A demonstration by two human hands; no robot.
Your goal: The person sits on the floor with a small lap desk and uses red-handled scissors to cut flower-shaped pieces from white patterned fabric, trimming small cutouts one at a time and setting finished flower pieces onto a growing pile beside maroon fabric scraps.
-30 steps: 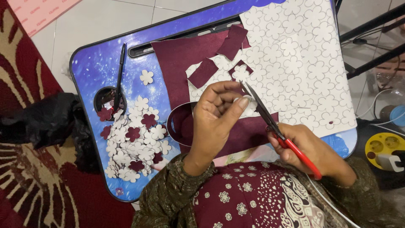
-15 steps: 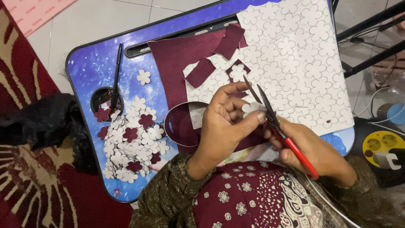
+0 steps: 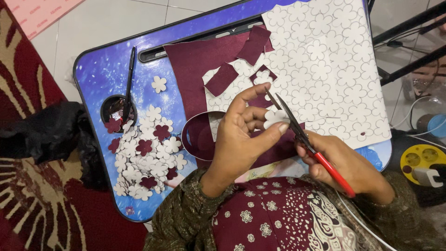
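My left hand [image 3: 241,139] pinches a small white flower-shaped cutout [image 3: 275,117] between thumb and fingers, above the blue lap table [image 3: 100,74]. My right hand [image 3: 346,165] grips red-handled scissors [image 3: 302,135], their blades open around the cutout's edge. Beneath both hands lie a maroon sheet [image 3: 200,58] and a white sheet printed with flower outlines [image 3: 325,69].
A pile of white and maroon flower cutouts [image 3: 146,153] sits at the table's left, by a round cup hole holding a black pen [image 3: 127,86]. A black bag [image 3: 51,132] lies on the red carpet. At right are cables and a yellow round object [image 3: 420,158].
The scissors have closed in on the white cutout and my left hand has turned the piece slightly. The view has shifted a little.
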